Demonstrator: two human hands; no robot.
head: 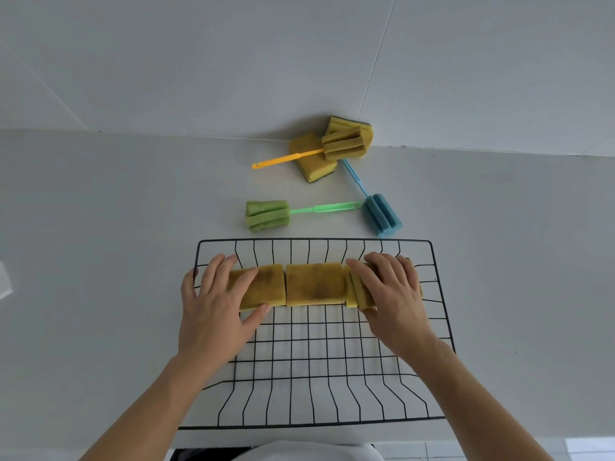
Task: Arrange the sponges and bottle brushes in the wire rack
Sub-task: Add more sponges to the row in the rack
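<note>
A black wire rack [319,361] lies on the white counter. Yellow sponges sit in a row across its far half: a left sponge [269,286], a middle sponge [314,284] and a right sponge [361,294] standing on edge. My left hand [216,307] grips the left sponge; my right hand [392,294] presses on the right one. Beyond the rack lie a green bottle brush [268,215], a blue bottle brush [381,214] and a yellow bottle brush [344,144], the last resting on two more yellow sponges [311,158] by the wall.
The white wall [299,61] rises right behind the far sponges. The counter's front edge [466,437] runs just below the rack. A pale object [5,281] shows at the left border.
</note>
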